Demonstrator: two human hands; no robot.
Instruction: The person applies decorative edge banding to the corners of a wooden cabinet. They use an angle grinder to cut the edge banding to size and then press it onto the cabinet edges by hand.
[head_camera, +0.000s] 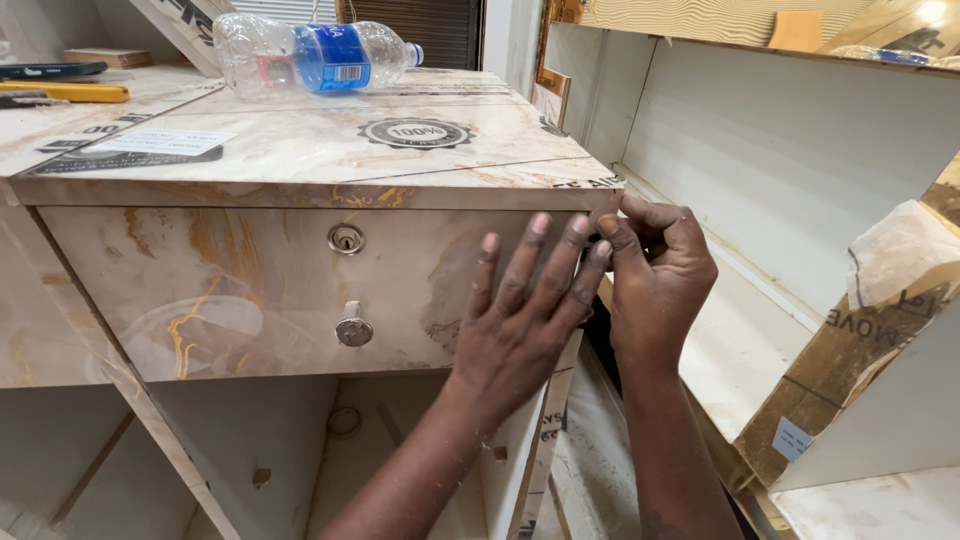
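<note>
Steadying the drawer front (250, 290), left hand (520, 320) was laid flat, fingers spread, holding nothing; right hand (655, 275), centre frame, was pinched narrowly at its upper right corner, contents hidden.

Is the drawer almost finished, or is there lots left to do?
Mostly finished, it seems. The drawer front sits in the cabinet with its lock and knob fitted. Right now the left hand presses flat on the front while the right hand pinches at its right edge, under the top. Printed protective film covers the top, and the space below is open.
</note>
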